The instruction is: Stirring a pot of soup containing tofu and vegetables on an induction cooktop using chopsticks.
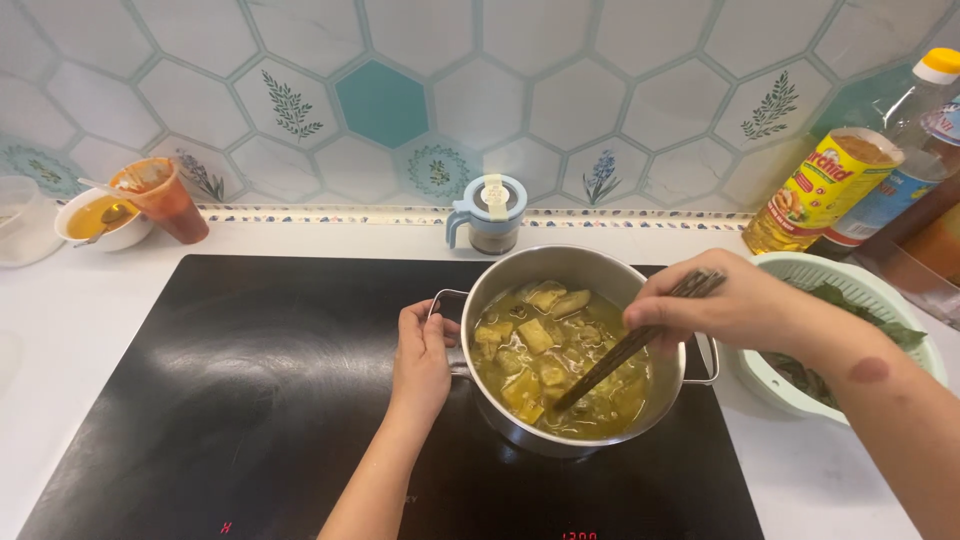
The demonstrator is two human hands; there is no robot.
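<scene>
2 hands working: left hand (421, 357) gripping round steel pot (572, 270) handle; right hand (712, 305) pinching dark wooden chopsticks (622, 352), slanting down-left into yellow stew (560, 365).

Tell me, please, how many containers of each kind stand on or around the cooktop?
Steel pot, gripped by the left hand, stirred by the right hand with chopsticks: 1
Bowls, white bowl and green colander bowl: 2
Orange cup: 1
Lidded jar: 1
Bottles, yellow-labelled bottle and yellow-capped bottle: 2
Total: 7
</scene>
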